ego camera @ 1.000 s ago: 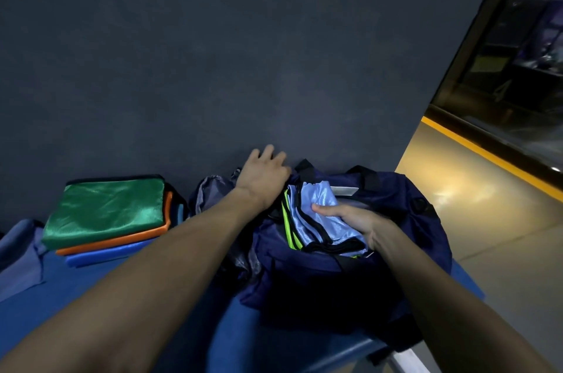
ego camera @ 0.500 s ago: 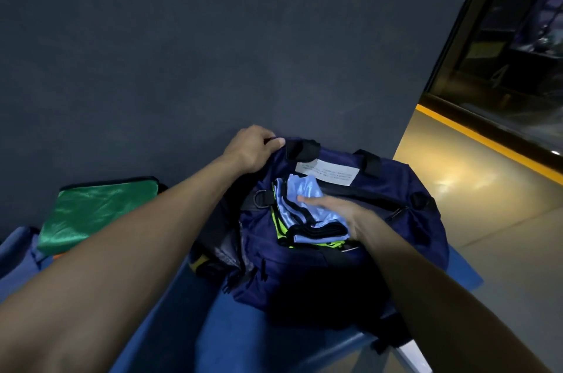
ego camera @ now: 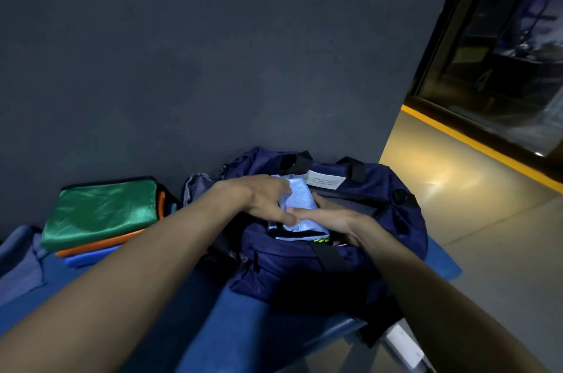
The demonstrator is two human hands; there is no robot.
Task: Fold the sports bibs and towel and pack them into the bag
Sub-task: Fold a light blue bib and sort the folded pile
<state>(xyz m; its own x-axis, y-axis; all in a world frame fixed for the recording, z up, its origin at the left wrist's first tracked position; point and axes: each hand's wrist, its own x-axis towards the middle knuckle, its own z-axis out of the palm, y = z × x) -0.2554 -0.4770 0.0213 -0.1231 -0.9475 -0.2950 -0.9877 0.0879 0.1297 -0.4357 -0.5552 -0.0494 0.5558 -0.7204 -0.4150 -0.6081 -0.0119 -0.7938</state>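
Dark grey wall behind; blue table (ego camera: 213, 327) below carries the navy bag (ego camera: 380, 220), mouth open. A folded stack waits to its left, well apart — green bib (ego camera: 100, 208) on top, orange and blue beneath. Pale blue bib (ego camera: 300, 202) sits in the bag's opening over a black-and-yellow one. Left hand (ego camera: 262, 202) — grip curled on the pale blue fabric; right hand (ego camera: 326, 217) flat, fingers straight, pressing its near side. Judgement: push down evenly, keep folds square, hold the rim clear.
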